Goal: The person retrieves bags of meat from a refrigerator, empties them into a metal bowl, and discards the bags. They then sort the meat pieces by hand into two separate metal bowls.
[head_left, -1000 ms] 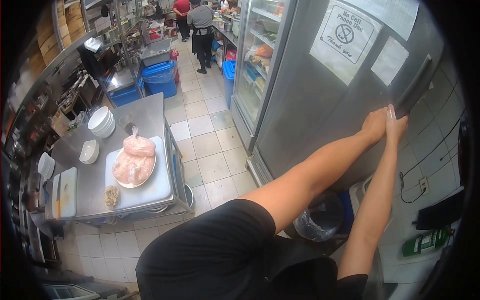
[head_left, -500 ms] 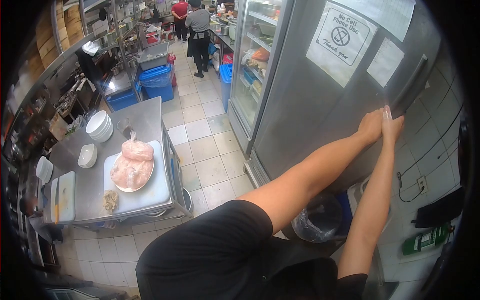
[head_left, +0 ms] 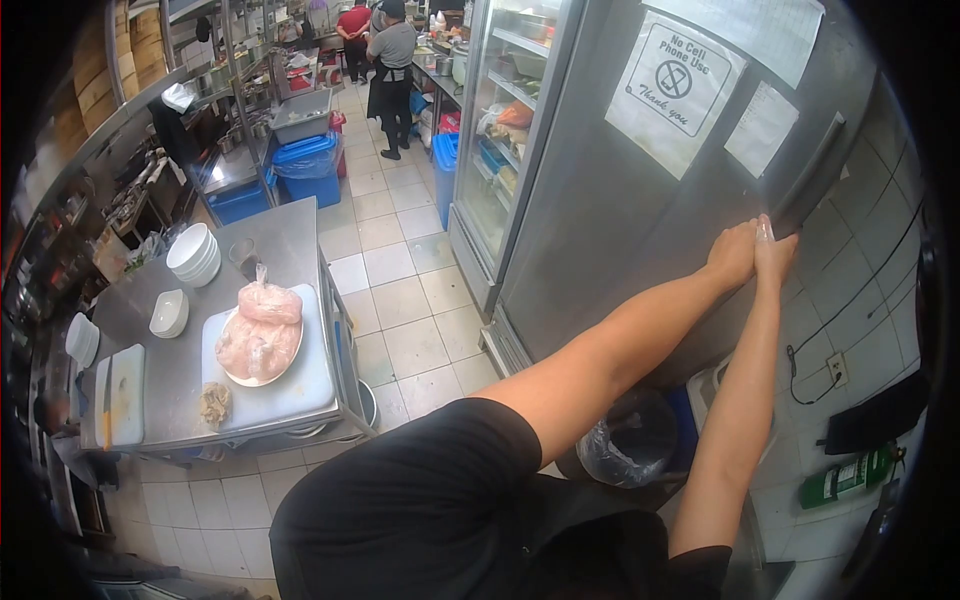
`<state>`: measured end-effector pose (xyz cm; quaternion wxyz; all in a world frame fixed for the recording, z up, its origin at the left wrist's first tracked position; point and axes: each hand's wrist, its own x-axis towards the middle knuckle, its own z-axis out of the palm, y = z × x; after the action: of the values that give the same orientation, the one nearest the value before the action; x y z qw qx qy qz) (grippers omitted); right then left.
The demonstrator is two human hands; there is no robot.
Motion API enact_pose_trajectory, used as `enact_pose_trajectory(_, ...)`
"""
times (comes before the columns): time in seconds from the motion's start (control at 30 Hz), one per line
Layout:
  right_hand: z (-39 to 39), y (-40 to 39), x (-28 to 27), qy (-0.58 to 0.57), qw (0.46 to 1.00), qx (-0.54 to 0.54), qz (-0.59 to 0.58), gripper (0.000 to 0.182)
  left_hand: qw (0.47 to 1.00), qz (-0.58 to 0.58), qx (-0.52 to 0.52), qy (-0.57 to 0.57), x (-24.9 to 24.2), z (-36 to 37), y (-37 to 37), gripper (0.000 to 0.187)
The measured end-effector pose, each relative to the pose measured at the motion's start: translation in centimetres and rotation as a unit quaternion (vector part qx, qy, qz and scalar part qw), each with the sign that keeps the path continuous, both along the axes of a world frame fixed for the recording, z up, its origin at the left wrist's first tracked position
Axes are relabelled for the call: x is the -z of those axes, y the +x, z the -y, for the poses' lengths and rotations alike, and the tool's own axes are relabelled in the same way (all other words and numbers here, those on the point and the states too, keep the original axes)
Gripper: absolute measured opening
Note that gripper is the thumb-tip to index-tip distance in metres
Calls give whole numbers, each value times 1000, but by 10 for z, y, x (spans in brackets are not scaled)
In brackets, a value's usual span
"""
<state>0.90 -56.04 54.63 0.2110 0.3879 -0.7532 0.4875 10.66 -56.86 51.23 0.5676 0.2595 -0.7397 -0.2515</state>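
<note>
My left hand (head_left: 733,253) and my right hand (head_left: 775,252) are together at the lower end of the long metal door handle (head_left: 812,170) on the grey refrigerator door (head_left: 640,240). Both hands are closed around it, with both arms stretched straight out. The fingers' far side is hidden. Something clear and shiny, like plastic, covers my right thumb. Above the hands, a no-cell-phone sign (head_left: 675,85) and a smaller paper (head_left: 762,130) are stuck to the door.
To the left, a steel table (head_left: 290,235) carries a white cutting board (head_left: 318,375), a plate of bagged pink raw meat (head_left: 260,340), bowls (head_left: 193,255) and a knife (head_left: 107,400). A lined bin (head_left: 630,440) stands below my arms. A co-worker (head_left: 393,75) stands down the aisle.
The view has shifted slightly, so everything sits a little further left. Both hands keep their place on the door handle. The co-worker in grey has turned slightly.
</note>
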Motion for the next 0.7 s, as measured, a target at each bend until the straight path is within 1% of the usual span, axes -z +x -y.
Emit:
enact_pose_trajectory(0.23,2,-4,1,24,1000,4,7,79,1000,22,8,18,-2,-1,2,23)
enact_pose_trajectory(0.3,2,-5,0,37,999,4,12,82,1000,8,2,1,0,-2,3,23)
enact_pose_trajectory(0.43,-2,0,3,45,999,8,-16,84,1000,-19,5,-13,4,-5,4,24)
enact_pose_trajectory(0.53,-3,0,8,52,998,8,-29,86,999,-17,21,42,6,-9,7,24)
enact_pose_trajectory(0.7,1,-5,12,65,997,10,-38,89,998,-10,24,48,3,-12,14,24)
